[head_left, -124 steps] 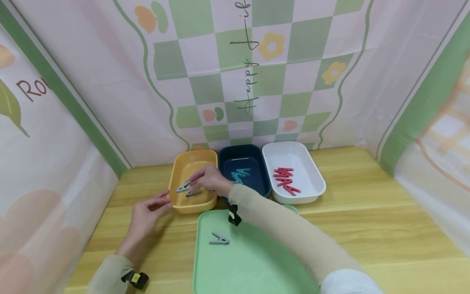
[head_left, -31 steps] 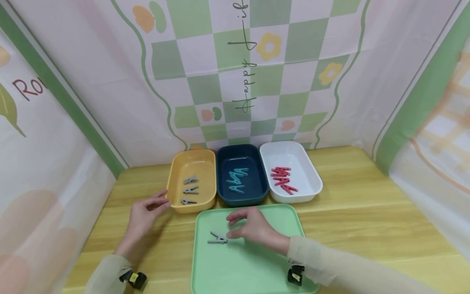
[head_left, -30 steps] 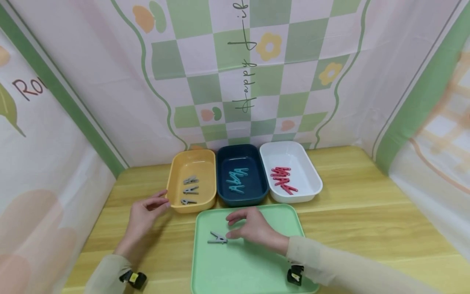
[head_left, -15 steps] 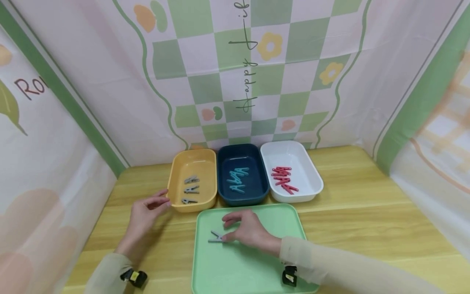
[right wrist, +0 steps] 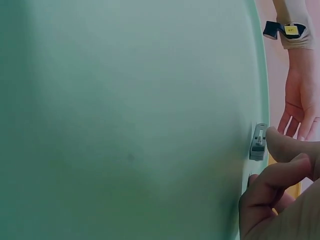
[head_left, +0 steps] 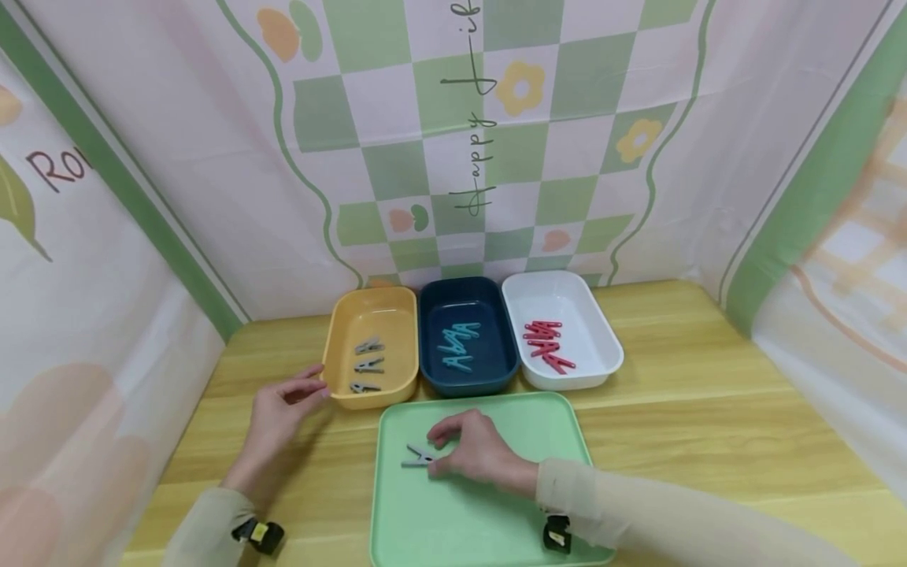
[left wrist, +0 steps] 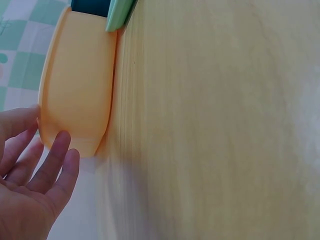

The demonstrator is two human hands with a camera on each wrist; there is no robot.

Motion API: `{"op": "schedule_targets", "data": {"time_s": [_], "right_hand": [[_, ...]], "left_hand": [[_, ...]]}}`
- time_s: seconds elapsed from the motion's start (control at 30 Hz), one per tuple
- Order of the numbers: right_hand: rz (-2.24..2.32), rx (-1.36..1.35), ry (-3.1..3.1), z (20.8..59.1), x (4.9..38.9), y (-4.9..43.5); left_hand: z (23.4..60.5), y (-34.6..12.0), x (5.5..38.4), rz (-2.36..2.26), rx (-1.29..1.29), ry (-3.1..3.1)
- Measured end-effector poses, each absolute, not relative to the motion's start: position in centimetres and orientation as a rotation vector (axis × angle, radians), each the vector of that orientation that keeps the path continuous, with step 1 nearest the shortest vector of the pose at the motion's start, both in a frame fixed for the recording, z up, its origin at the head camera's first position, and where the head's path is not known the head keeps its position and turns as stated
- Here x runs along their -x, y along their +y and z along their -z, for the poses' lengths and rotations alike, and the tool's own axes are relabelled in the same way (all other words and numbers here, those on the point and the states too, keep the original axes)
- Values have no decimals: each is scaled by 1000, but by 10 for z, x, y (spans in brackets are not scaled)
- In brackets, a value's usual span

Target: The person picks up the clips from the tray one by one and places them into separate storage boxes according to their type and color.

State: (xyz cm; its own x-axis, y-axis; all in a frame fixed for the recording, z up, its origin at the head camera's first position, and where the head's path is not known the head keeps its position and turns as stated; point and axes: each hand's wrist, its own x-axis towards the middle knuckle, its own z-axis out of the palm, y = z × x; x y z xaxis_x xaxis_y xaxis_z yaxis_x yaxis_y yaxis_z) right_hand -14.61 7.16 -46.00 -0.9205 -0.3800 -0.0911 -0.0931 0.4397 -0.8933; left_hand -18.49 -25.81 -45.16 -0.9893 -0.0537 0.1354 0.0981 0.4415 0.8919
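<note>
In the head view, one grey clothespin [head_left: 420, 457] lies on a light green tray [head_left: 407, 520]. My right hand [head_left: 482, 450] is over the tray, thumb tip at the clothespin's near end and forefinger bent above, with a gap between them. The right wrist view shows the clothespin [right wrist: 258, 142] close beside the fingertips. My left hand [head_left: 279, 413] touches the left front corner of a yellow bin [head_left: 379, 400] with loosely spread fingers. In that bin lie several grey clothespins [head_left: 369, 365]. The left wrist view shows the fingers against the bin's outer wall [left wrist: 80, 75].
Right of the yellow bin stand a dark blue bin [head_left: 468, 386] with several teal clothespins [head_left: 458, 346] and a white bin [head_left: 591, 358] with several red ones [head_left: 546, 342]. A printed cloth [head_left: 453, 173] hangs behind the wooden table [head_left: 708, 425].
Since four seconds ago, my right hand has let go of a grey clothespin in the yellow bin and come back over the tray. Lately it has shifted left to the clothespin there. My left hand stays put.
</note>
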Motion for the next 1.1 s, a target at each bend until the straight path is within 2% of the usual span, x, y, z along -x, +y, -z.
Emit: {"op": "schedule_targets", "data": {"time_s": [0.67, 1.1], "right_hand": [[1416, 416, 2436, 459, 145, 68], [1560, 346, 2343, 462, 148, 71]], "left_hand": [[452, -259, 185, 1589, 38, -2541], [452, -259, 185, 1584, 41, -2543]]}}
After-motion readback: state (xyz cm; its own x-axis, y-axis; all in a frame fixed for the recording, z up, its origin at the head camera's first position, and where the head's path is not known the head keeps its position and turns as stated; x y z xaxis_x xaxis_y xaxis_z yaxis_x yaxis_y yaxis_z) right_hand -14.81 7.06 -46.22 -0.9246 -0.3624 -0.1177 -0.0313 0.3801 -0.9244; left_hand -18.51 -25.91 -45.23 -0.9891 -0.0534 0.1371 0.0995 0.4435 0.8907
